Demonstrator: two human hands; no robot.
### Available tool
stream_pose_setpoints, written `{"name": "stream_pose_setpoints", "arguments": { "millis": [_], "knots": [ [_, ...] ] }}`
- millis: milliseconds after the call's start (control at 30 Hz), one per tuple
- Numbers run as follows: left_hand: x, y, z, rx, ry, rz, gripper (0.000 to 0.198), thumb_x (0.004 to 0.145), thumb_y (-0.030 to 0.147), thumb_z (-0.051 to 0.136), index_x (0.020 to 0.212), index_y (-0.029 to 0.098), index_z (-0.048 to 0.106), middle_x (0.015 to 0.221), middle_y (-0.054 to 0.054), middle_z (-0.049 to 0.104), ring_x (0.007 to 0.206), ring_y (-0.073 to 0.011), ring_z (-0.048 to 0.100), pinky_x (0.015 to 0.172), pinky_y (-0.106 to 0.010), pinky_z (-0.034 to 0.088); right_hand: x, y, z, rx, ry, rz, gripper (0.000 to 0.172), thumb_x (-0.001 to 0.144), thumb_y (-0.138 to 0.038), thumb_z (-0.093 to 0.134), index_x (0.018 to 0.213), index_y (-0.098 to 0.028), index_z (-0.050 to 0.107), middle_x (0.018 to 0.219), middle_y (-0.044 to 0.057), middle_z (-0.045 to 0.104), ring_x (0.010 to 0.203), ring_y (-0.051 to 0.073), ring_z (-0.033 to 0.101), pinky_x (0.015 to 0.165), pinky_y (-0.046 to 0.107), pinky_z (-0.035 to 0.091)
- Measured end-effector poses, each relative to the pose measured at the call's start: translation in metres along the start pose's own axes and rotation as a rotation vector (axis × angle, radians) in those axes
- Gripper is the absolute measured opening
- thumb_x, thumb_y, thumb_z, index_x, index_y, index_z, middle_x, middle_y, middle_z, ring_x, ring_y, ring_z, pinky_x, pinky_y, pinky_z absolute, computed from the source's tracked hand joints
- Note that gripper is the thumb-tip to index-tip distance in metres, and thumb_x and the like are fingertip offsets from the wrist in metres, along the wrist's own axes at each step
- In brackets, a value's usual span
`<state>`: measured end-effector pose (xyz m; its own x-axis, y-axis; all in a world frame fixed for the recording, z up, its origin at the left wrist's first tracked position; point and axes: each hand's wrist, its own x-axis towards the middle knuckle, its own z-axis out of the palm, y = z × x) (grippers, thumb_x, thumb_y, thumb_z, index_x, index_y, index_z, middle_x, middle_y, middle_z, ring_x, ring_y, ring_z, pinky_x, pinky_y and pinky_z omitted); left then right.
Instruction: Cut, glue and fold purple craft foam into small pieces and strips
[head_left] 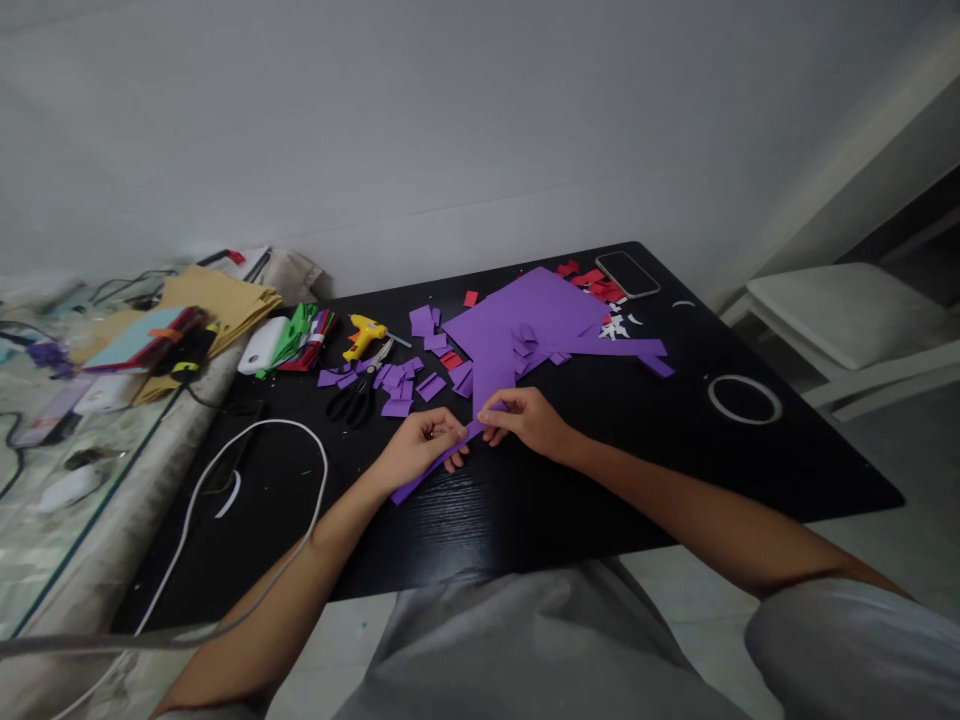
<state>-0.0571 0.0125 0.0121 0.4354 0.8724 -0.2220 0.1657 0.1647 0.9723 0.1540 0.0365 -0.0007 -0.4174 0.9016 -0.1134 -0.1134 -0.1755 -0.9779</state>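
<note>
A long purple strip [420,480] slants up from the lower left between my hands, above the front part of the black table. My left hand [426,440] is closed on its middle, and my right hand [525,420] pinches its upper right end. Just beyond my hands lie a wide purple band [492,365] and a large purple sheet [540,305]. Small purple pieces [397,385] are scattered to the left of the band, near black-handled scissors [351,402] and a yellow glue gun [364,336]. Another purple strip [615,347] extends to the right.
On the black table [750,470] are a phone [628,274], red scraps [604,288], a white ring [745,399] and green and red bundles [304,340]. A white cable [324,465] loops at the left, beside a cluttered glass surface [45,540]. A white chair [855,300] stands right.
</note>
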Motion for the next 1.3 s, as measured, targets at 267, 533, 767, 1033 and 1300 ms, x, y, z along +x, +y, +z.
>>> {"name": "stream_pose_setpoints", "arguments": {
  "millis": [267, 533, 767, 1033, 1300],
  "knots": [
    [0.001, 0.002, -0.004, -0.008, 0.002, -0.021, 0.038, 0.082, 0.048, 0.074, 0.082, 0.012, 0.062, 0.072, -0.005, 0.070, 0.055, -0.0119, 0.065, 0.051, -0.022, 0.055, 0.003, -0.003, -0.006, 0.016, 0.035, 0.014, 0.034, 0.066, -0.042, 0.085, 0.076, -0.013, 0.069, 0.059, 0.002, 0.068, 0.054, 0.016, 0.067, 0.055, 0.027, 0.059],
    [0.002, 0.002, -0.007, -0.004, 0.006, -0.026, 0.036, 0.083, 0.046, 0.074, 0.081, 0.012, 0.062, 0.072, -0.005, 0.070, 0.056, -0.0120, 0.066, 0.051, -0.022, 0.055, 0.005, -0.005, -0.010, 0.032, 0.086, -0.009, 0.027, 0.068, -0.037, 0.082, 0.075, -0.014, 0.071, 0.059, 0.002, 0.068, 0.055, 0.016, 0.066, 0.055, 0.028, 0.058],
    [0.004, 0.000, -0.013, 0.000, 0.011, -0.010, 0.035, 0.082, 0.045, 0.075, 0.081, 0.012, 0.062, 0.071, -0.005, 0.070, 0.053, -0.0116, 0.065, 0.049, -0.021, 0.054, 0.010, -0.007, -0.022, 0.014, 0.151, -0.031, 0.021, 0.070, -0.034, 0.078, 0.075, -0.015, 0.071, 0.059, 0.003, 0.069, 0.054, 0.017, 0.066, 0.056, 0.028, 0.055],
    [0.005, 0.007, -0.036, 0.037, 0.157, 0.018, 0.035, 0.077, 0.045, 0.078, 0.078, 0.013, 0.065, 0.070, -0.005, 0.070, 0.051, -0.0101, 0.061, 0.046, -0.019, 0.050, 0.016, -0.015, -0.033, 0.060, 0.266, -0.058, 0.020, 0.068, -0.033, 0.080, 0.071, -0.017, 0.069, 0.060, 0.003, 0.068, 0.054, 0.017, 0.065, 0.058, 0.032, 0.058],
    [0.008, 0.004, -0.055, -0.099, 0.447, 0.157, 0.033, 0.073, 0.040, 0.083, 0.082, 0.013, 0.066, 0.070, -0.002, 0.067, 0.054, -0.0101, 0.060, 0.047, -0.020, 0.048, 0.014, -0.012, -0.033, 0.059, 0.225, -0.053, 0.021, 0.071, -0.034, 0.078, 0.073, -0.017, 0.067, 0.063, 0.003, 0.068, 0.057, 0.017, 0.066, 0.059, 0.030, 0.058]
  ]
}}
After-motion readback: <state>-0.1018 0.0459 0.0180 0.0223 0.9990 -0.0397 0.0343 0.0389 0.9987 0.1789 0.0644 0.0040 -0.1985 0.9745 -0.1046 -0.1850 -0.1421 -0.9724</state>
